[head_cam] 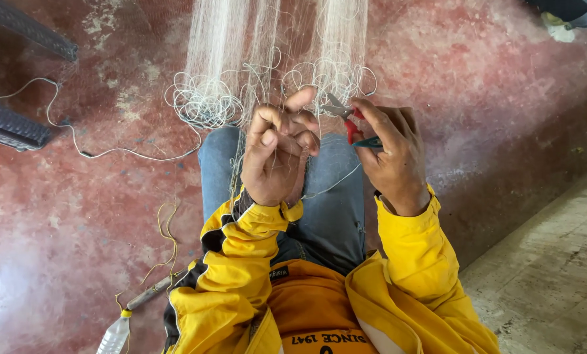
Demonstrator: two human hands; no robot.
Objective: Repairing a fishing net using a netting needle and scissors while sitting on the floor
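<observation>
White fishing net [267, 59] is hanging bunched, its looped edge pinched inside the left fingers [287, 124]; small red-handled scissors [349, 121] are sitting gripped between right fingers [378, 121].

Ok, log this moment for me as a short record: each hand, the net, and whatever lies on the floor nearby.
left hand: fingers curled, pinching strands of the net
right hand: holds small scissors with red handles, blades pointing toward the left hand
net: fine white mesh, hanging down onto the knees, loops bunched at its lower edge
thread: a thin line runs between the two hands
floor: worn red surface, white cord at left, yellow string, clear plastic bottle at lower left
clothing: yellow jacket sleeves, blue jeans
</observation>
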